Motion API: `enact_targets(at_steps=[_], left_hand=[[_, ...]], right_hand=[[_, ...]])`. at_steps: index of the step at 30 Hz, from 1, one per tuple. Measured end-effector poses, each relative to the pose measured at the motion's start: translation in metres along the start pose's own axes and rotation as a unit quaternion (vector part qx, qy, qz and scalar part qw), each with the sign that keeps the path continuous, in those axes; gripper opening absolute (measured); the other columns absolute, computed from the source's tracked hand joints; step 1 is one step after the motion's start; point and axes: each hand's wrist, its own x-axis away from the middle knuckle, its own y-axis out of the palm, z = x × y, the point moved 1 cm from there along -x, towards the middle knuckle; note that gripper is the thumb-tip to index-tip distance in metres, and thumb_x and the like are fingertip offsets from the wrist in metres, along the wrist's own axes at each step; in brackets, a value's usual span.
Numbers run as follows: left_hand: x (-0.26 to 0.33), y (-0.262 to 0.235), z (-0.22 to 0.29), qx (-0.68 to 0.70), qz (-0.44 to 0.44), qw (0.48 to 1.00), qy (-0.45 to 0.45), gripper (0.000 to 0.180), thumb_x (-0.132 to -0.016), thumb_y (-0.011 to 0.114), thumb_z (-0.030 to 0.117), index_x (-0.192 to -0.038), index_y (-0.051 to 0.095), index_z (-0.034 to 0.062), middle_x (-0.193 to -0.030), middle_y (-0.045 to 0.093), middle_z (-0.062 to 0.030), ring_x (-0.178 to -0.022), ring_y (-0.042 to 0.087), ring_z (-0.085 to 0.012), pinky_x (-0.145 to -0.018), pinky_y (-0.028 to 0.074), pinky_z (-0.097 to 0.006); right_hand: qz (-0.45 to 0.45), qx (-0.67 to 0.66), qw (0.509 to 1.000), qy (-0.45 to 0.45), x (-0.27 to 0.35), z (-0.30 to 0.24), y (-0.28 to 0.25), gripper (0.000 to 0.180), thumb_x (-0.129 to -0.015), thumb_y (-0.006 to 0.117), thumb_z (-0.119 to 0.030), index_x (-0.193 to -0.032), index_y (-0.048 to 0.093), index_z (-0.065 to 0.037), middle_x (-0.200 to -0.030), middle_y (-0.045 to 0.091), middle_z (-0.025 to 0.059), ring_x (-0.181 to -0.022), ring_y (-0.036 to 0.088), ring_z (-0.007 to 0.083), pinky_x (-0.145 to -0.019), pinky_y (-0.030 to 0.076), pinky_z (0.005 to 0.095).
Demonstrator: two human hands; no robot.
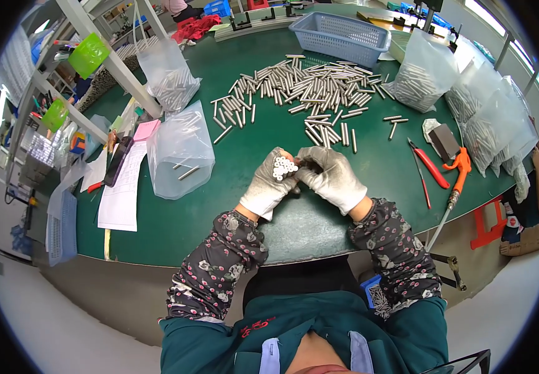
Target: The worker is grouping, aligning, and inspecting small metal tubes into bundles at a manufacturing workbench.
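Note:
My left hand (268, 184), in a white glove, grips a bundle of short metal tubes (284, 167) with their open ends facing up. My right hand (334, 176), also gloved, touches the bundle from the right and pinches something small and dark at its side. Both hands hover over the green table (238, 206) near its front edge. Just beyond them lies a wide scatter of loose metal tubes (307, 84).
A clear plastic bag (181, 149) with a few tubes lies at the left, another bag (171, 78) behind it. Filled bags (420, 75) stand at the right. A blue basket (341, 36) sits at the back. Red pliers (430, 164), an orange air gun (460, 167) and papers (121, 193) lie around.

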Motion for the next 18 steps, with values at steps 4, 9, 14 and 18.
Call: enact_targets(at_steps=[4, 9, 14, 18], left_hand=[[0.001, 0.0004, -0.0013, 0.025, 0.016, 0.999, -0.04, 0.035, -0.069, 0.055, -0.011, -0.096, 0.044, 0.0081, -0.083, 0.049, -0.0004, -0.065, 0.049, -0.0075, -0.047, 0.046, -0.02], [0.0022, -0.0004, 0.0068, -0.088, 0.001, 0.99, -0.107, 0.036, -0.069, 0.054, -0.009, -0.098, 0.044, 0.008, -0.088, 0.048, 0.0001, -0.072, 0.05, -0.0087, -0.056, 0.045, -0.02], [-0.0001, 0.001, -0.0005, -0.161, 0.004, 0.986, 0.043, 0.036, -0.067, 0.059, -0.004, -0.097, 0.044, 0.0087, -0.088, 0.049, -0.0012, -0.079, 0.049, -0.0099, -0.07, 0.043, -0.022], [-0.0004, -0.0004, -0.0004, -0.151, -0.005, 0.989, -0.009, 0.038, -0.065, 0.062, -0.003, -0.096, 0.044, 0.008, -0.088, 0.049, -0.001, -0.082, 0.048, -0.0097, -0.073, 0.042, -0.023]], right_hand=[[0.013, -0.001, 1.0, -0.016, 0.0001, 0.0014, 0.0003, 0.023, -0.07, 0.059, -0.007, -0.091, 0.057, 0.001, -0.076, 0.06, 0.0121, -0.065, 0.059, 0.019, -0.06, 0.046, 0.0276], [-0.007, -0.032, 0.999, 0.007, -0.0001, -0.0023, -0.0007, 0.027, -0.07, 0.059, -0.008, -0.095, 0.056, 0.001, -0.079, 0.06, 0.0103, -0.067, 0.057, 0.0153, -0.063, 0.046, 0.0261], [-0.019, -0.06, 0.997, 0.046, -0.0009, -0.0014, -0.0034, 0.025, -0.072, 0.058, -0.009, -0.095, 0.057, 0.001, -0.082, 0.06, 0.0101, -0.07, 0.057, 0.0134, -0.066, 0.046, 0.0247], [-0.034, -0.065, 0.991, 0.112, -0.002, 0.0024, -0.0053, 0.022, -0.078, 0.057, -0.007, -0.097, 0.057, 0.001, -0.087, 0.059, 0.0051, -0.077, 0.053, 0.0097, -0.071, 0.044, 0.0233]])
